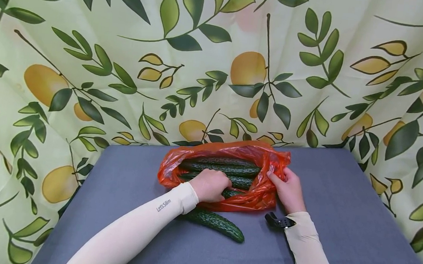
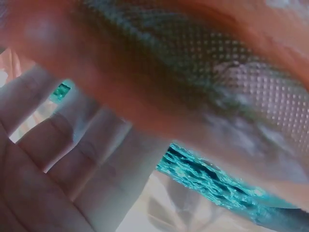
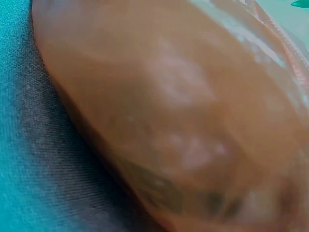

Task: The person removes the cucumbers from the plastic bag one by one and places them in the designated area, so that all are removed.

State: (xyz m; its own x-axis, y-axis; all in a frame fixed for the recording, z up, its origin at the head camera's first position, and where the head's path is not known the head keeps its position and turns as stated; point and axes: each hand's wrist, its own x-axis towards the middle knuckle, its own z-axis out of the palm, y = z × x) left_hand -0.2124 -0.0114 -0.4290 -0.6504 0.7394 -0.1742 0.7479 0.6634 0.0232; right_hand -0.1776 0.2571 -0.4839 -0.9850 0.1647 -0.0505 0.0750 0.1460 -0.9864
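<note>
on desk (image 1: 335, 201): bag (image 1: 258, 203) | in bag: cucumbers (image 1: 227, 168), side by side | before bag, on desk: loose cucumber (image 1: 218, 224) | behind desk: cloth (image 1: 210, 64)

The bag (image 1: 260, 202) is thin, glossy, creased plastic; the cucumber (image 1: 218, 225) has rough skin; the table covering (image 1: 132, 171) is matt cloth.

Leafy fruit-print backdrop (image 1: 202, 60) — grey-blue cloth-covered table (image 1: 361, 229)
</note>
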